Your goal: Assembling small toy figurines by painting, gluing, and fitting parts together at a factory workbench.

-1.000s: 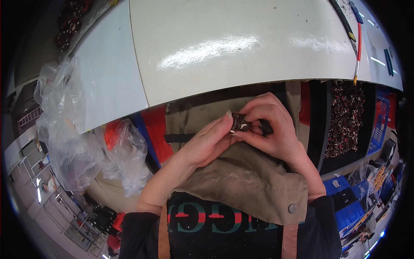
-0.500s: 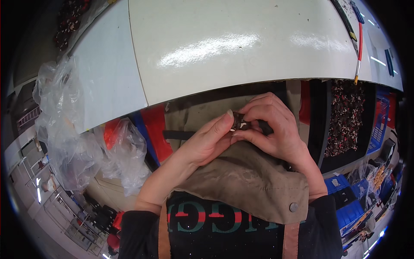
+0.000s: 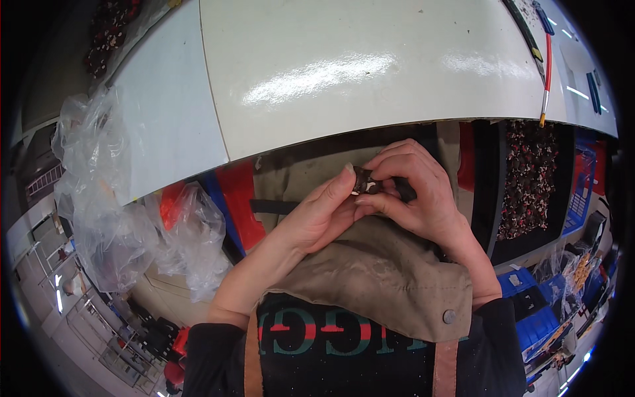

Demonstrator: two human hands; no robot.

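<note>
A small dark brown piece with white patches [image 3: 366,181] is held between my two hands, just beyond the table's near edge and above my lap. My left hand [image 3: 328,206] is closed, its thumb pressed along the piece's left side. From the right, the fingertips and thumb of my right hand [image 3: 424,188] pinch the same piece. Another dark lump [image 3: 405,190] shows inside the curl of my right fingers; its kind I cannot make out. The undersides of both hands' fingers are partly hidden.
The white table [image 3: 311,40] spans the far side. A paintbrush [image 3: 546,79] and a black tool [image 3: 526,33] lie at its right. Right of my lap stands a black tray [image 3: 495,192] of dark, red and white pieces [image 3: 529,178]. Clear plastic bags [image 3: 99,192] hang left, beside a red bin [image 3: 239,205].
The small piece has turned and shifted slightly left between my fingers. My right fingers have moved a little, and more of the dark lump beside them shows.
</note>
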